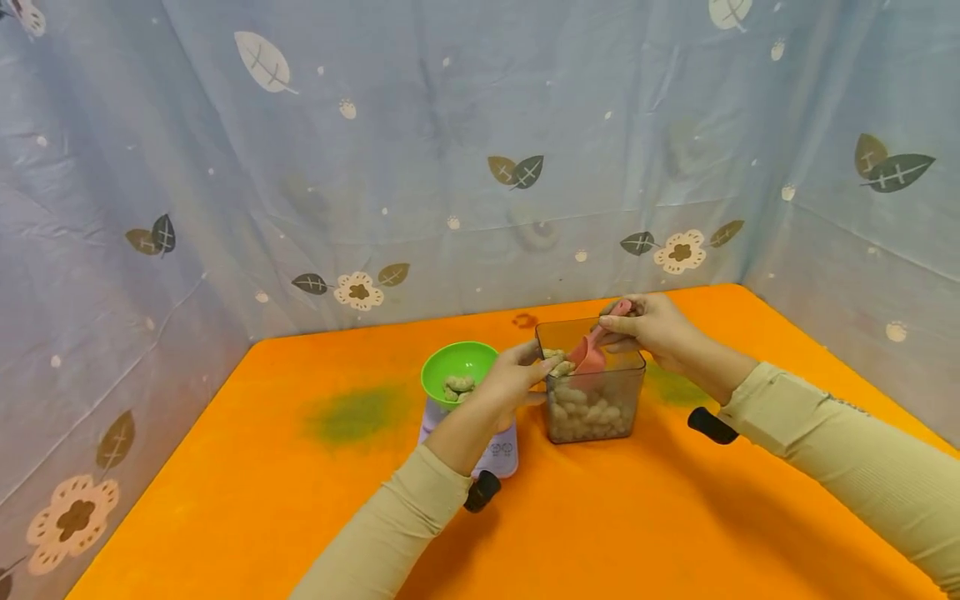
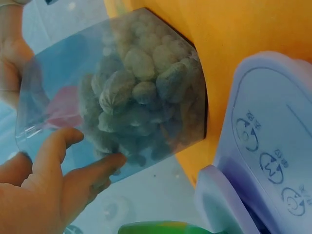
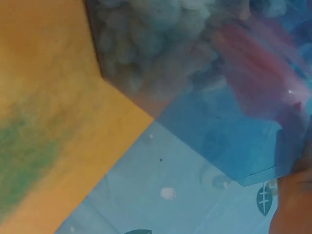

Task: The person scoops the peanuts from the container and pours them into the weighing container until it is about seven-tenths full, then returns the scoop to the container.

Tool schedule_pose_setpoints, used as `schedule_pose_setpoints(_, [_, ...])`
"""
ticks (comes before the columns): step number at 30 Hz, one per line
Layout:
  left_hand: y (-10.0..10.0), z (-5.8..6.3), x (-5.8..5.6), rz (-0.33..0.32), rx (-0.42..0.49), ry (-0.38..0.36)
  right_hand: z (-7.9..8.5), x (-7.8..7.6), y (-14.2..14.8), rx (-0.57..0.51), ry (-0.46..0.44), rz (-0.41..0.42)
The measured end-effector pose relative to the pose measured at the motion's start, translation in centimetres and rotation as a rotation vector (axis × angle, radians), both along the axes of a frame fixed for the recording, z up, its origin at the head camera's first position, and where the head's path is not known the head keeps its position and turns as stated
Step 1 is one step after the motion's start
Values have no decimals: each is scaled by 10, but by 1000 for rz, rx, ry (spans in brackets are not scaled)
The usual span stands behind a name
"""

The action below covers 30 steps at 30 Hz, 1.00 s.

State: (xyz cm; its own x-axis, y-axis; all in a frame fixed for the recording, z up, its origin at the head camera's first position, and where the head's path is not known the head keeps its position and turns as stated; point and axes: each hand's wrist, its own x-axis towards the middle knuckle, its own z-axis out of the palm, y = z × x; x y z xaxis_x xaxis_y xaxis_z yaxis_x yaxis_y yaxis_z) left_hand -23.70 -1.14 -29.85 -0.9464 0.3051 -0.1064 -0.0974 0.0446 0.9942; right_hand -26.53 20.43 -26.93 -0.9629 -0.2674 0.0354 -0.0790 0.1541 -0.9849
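A clear smoky bin about half full of unshelled peanuts stands on the orange cloth. My left hand holds its left side, with the thumb at the rim and fingers against the wall, as the left wrist view also shows. My right hand pinches the handle of a pink scoop, which tilts down inside the bin. Some peanuts sit by the scoop's mouth, close to the left thumb. Through the bin wall the scoop appears blurred in the right wrist view.
Left of the bin stands a lilac kitchen scale bearing a green bowl with several peanuts inside. My left forearm crosses in front of the scale. A patterned curtain surrounds the back and sides of the orange-covered table.
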Motion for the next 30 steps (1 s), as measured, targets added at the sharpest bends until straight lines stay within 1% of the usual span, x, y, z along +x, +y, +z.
schedule_pose_setpoints(6, [-4,1,0,7,-20,-5,2,-3,1,34,-10,67])
schedule_pose_setpoints(10, [-4,0,1,7,-22,3,3,-5,-3,38,9,85])
schedule_pose_setpoints(12, [-3,0,1,1,-21,14,4,-4,-4,27,16,80])
schedule_pose_setpoints(15, [-2,0,0,-11,-24,20,6,-2,-2,-36,0,65])
schedule_pose_setpoints(18, [-2,-1,-1,-23,-4,17,8,-1,0,-72,-8,66])
schedule_pose_setpoints(22, [-1,0,-1,-21,1,16,9,-1,1,-64,6,92])
schedule_pose_setpoints(24, [-2,0,-1,-16,-11,14,8,-1,4,-99,-29,97])
schedule_pose_setpoints(28, [-3,-2,-1,-19,-16,1,2,0,10,-229,-134,96])
schedule_pose_setpoints(30, [-3,-3,-1,-26,-12,1,-1,1,12,-289,-166,82])
